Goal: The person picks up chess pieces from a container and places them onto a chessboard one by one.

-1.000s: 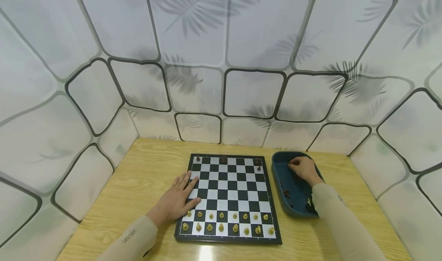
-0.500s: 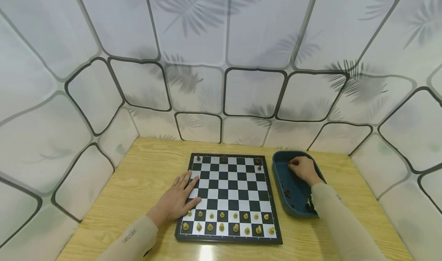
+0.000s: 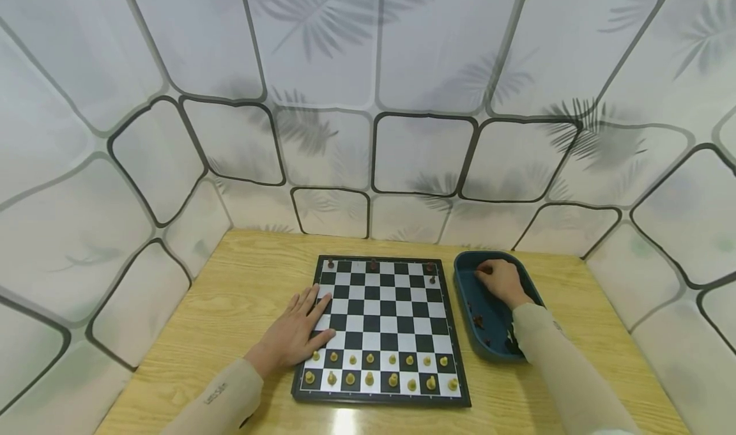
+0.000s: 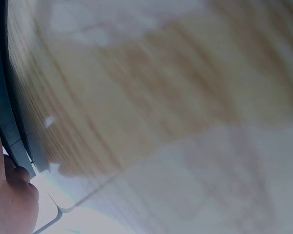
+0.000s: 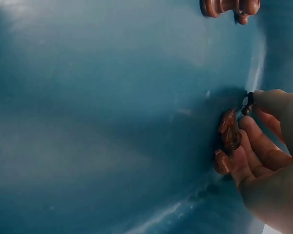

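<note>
The person's right hand (image 3: 501, 282) has shifted slightly left inside the blue tray (image 3: 489, 302) since the earlier frame, its fingertips now nearer the left wall. The left hand (image 3: 289, 334) has stayed put, fingers spread over the left edge of the chessboard (image 3: 371, 309), and the pieces on the board stand where they were.

The right hand appears to pinch one small dark piece (image 5: 247, 106) between thumb and finger, though shadow blurs that spot. Two brown pieces (image 5: 230, 131) sit against its other fingers. The tray stands just right of the board; more brown chessmen (image 3: 478, 320) lie along its left side, too small to count surely.

On the board are sixteen yellow pieces (image 3: 370, 378), eight in each of the two near rows. Four reddish pieces (image 3: 374, 265) stand at the far end: three in the last row, one in the row before it.
</note>
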Demonstrator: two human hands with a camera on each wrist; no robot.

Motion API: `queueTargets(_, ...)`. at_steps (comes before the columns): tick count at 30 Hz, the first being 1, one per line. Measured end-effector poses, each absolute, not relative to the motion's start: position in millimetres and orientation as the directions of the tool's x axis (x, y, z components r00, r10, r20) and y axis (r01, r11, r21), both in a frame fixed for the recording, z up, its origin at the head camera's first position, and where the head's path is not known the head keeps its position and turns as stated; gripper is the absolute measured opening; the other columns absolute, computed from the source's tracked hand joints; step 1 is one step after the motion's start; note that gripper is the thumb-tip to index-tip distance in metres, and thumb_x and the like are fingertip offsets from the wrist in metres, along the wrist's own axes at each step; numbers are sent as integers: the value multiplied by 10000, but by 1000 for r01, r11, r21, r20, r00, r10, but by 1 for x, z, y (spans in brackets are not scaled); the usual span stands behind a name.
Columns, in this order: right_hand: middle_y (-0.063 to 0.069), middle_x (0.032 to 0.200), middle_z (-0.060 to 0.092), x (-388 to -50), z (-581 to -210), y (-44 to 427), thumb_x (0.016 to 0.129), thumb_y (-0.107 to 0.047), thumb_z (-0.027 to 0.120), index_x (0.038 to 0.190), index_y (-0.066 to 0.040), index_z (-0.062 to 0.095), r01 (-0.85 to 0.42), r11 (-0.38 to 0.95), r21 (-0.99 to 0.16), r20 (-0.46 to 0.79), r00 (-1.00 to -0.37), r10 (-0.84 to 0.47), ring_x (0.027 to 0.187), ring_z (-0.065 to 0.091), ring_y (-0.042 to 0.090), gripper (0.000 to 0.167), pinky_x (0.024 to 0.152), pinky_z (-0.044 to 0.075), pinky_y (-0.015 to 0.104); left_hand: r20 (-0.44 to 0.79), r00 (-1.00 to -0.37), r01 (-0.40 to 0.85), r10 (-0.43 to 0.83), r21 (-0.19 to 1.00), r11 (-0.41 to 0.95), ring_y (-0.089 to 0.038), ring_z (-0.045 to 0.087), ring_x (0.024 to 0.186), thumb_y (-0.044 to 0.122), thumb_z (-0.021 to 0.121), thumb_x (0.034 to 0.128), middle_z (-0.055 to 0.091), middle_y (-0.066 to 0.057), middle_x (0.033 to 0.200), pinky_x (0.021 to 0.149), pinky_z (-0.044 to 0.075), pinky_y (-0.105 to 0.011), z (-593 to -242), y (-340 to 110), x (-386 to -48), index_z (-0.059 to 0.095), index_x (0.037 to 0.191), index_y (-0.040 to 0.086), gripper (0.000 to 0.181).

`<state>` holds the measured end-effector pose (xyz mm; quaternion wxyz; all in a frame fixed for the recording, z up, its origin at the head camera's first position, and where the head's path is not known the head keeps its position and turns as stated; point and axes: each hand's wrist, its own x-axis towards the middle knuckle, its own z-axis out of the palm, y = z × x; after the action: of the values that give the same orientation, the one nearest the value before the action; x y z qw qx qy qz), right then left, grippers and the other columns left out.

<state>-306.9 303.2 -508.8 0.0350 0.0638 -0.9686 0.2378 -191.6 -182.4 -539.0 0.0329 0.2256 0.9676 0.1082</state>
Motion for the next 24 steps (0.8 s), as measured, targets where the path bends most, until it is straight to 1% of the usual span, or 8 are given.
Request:
queueTargets(10, 246, 1068, 769, -310, -514, 299, 974, -114, 719, 1065, 39, 766, -166, 885, -435, 120, -985, -126, 939, 720, 407, 184, 832, 589, 570, -16, -897, 427, 442, 235, 873, -408, 166, 1634, 665, 382, 1064, 119, -223, 1759, 1341, 157, -548, -538, -182, -191, 237, 1691, 121, 843)
queueTargets(17, 247, 995, 759, -309, -511, 293, 959, -98, 730, 1051, 70, 746, -160, 878, -451, 96, -987, -131, 875, 715, 374, 192, 780, 599, 530, -20, -897, 425, 442, 237, 874, -409, 164, 1634, 665, 384, 1064, 118, -222, 1758, 1342, 153, -547, -538, -182, -191, 242, 1689, 117, 844)
queueTargets(24, 252, 981, 751, -309, -511, 292, 964, -104, 727, 1048, 83, 747, -159, 870, -467, 96, -987, -129, 859, 707, 364, 206, 758, 598, 518, -23, -898, 423, 440, 235, 875, -405, 161, 1635, 669, 382, 1063, 116, -221, 1759, 1342, 155, -546, -538, -182, -191, 241, 1689, 116, 847)
